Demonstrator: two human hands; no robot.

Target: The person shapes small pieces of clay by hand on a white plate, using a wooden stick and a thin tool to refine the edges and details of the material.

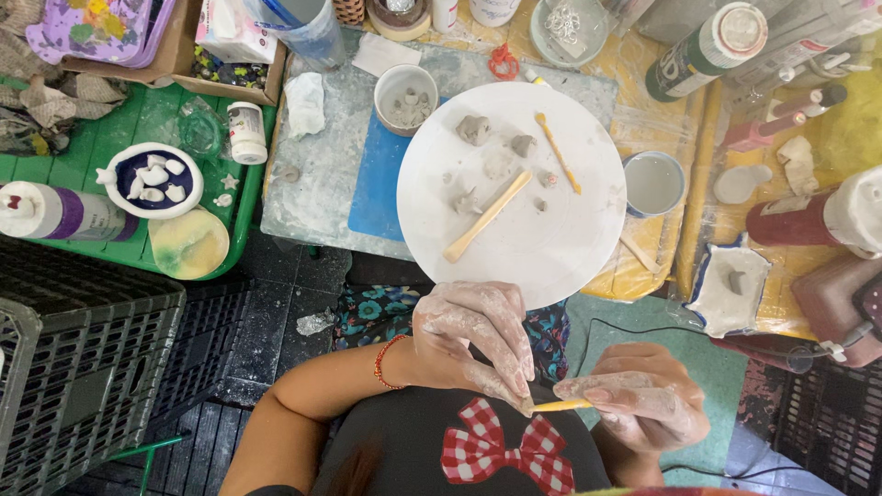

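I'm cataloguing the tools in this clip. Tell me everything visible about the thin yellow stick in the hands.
The thin yellow stick looks like a slim wooden or plastic modelling tool, pale yellow and lying roughly level. The right hand pinches one end; the left hand, coated in pale clay, touches its other tip with its fingertips. It is held close to the body, below the white round board.
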